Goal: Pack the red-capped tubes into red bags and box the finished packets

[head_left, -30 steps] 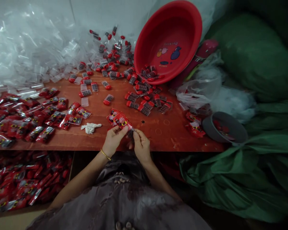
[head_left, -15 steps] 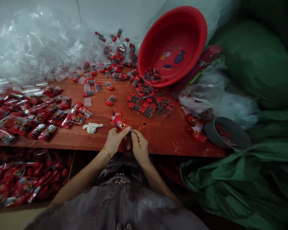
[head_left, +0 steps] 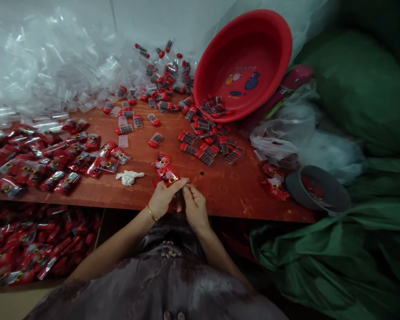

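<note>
Between thumb and fingers, my left hand (head_left: 160, 200) grips a red printed plastic packet (head_left: 169, 174). A second red packet (head_left: 161, 161) shows just beyond it, overlapping or joined; I cannot tell which. My right hand (head_left: 196, 209) is closed, its thumb and fingertips pinching at the packet's near right end, right beside my left thumb. That end is dark and mostly hidden by the fingers. Both hands are over the front edge of the reddish wooden table (head_left: 253, 195). A crumpled white scrap (head_left: 130, 178) lies left of my left hand.
Filled red packets (head_left: 30, 173) pile at left, with more in a box (head_left: 100, 231) below. Clear plastic sleeves (head_left: 53, 66) heap behind. Small red-capped clear containers (head_left: 206, 153) with dark contents surround a tilted red basin (head_left: 270, 40). A grey bowl (head_left: 295, 189) stands at right.
The view has shifted slightly. My left thumb reaches further over the packet toward the right fingertips, and the small greyish tip between the hands is now covered.
</note>
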{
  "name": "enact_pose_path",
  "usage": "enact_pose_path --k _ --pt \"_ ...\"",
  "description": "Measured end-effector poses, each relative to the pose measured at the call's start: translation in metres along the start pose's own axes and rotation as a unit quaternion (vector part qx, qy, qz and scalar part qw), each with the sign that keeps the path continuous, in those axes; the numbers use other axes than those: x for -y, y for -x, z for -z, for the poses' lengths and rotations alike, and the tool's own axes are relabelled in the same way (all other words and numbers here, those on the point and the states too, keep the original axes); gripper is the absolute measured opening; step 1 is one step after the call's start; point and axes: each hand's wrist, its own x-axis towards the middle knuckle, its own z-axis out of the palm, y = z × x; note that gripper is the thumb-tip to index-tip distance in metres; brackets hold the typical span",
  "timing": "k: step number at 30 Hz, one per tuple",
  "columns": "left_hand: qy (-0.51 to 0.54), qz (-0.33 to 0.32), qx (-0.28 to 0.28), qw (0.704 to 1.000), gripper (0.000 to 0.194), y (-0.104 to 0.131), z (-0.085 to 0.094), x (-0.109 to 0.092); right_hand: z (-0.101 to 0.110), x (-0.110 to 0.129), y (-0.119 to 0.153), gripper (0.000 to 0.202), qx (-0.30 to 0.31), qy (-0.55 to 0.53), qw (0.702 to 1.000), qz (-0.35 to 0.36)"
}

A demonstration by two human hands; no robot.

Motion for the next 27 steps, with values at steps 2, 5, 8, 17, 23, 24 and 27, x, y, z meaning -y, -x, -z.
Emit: enact_pose_path --k 2,5,8,17,23,24,27 --pt "0.008 -0.01 0.004 1.0 0.045 0.0 0.0 -0.002 0.0 -0.002 -0.001 0.036 0.005 -0.023 1.0 -0.003" --pt "0.031 -0.051 -0.023 0.998 0.044 -0.002 0.001 -0.003 0.0 -0.004 -0.002 0.034 -0.009 0.004 1.0 0.013" --pt "0.024 -0.056 -0.041 0.997 0.038 -0.005 0.001 -0.002 -0.002 -0.006 -0.002 0.034 -0.038 0.028 0.999 0.023" --pt "-0.013 -0.073 -0.01 0.997 0.043 -0.002 0.004 0.003 -0.004 -0.012 -0.003 0.035 -0.001 -0.06 0.998 -0.019" --pt "-0.023 -0.094 -0.01 0.995 0.041 -0.003 0.003 0.013 -0.002 -0.009 -0.004 0.034 -0.052 -0.011 0.999 -0.002" --pt "-0.028 -0.093 -0.011 0.995 0.041 -0.004 0.003 0.014 -0.003 -0.009 -0.004 0.033 -0.055 -0.01 0.998 -0.001" --pt "-0.035 -0.079 0.002 0.996 0.041 -0.005 0.004 0.013 -0.003 -0.01 -0.003 0.031 -0.05 -0.012 0.999 0.002"
